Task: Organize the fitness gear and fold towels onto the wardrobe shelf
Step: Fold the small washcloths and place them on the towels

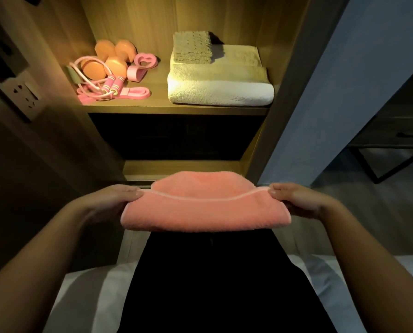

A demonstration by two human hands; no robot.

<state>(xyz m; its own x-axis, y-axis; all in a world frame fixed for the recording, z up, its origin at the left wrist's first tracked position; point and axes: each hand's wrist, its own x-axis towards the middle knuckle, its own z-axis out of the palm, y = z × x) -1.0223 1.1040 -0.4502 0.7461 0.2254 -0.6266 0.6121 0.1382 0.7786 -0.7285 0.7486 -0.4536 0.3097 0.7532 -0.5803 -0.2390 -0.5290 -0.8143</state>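
A folded pink towel (205,205) hangs in the air in front of me, below the lit wardrobe shelf (176,108). My left hand (114,200) pinches its left end and my right hand (294,198) pinches its right end. On the shelf's right side lies a thick folded white towel (220,85) with a smaller grey-green towel (192,46) on top. Orange dumbbells (112,60), a pink jump rope (100,87), a pink resistance band (138,92) and pink grip rings (143,64) sit on the shelf's left side.
A dark open compartment (176,138) lies under the shelf. A wall socket (23,94) is on the left panel. A dark drawer table (397,140) stands at the right. White bedding (85,296) and my dark-clothed legs fill the bottom.
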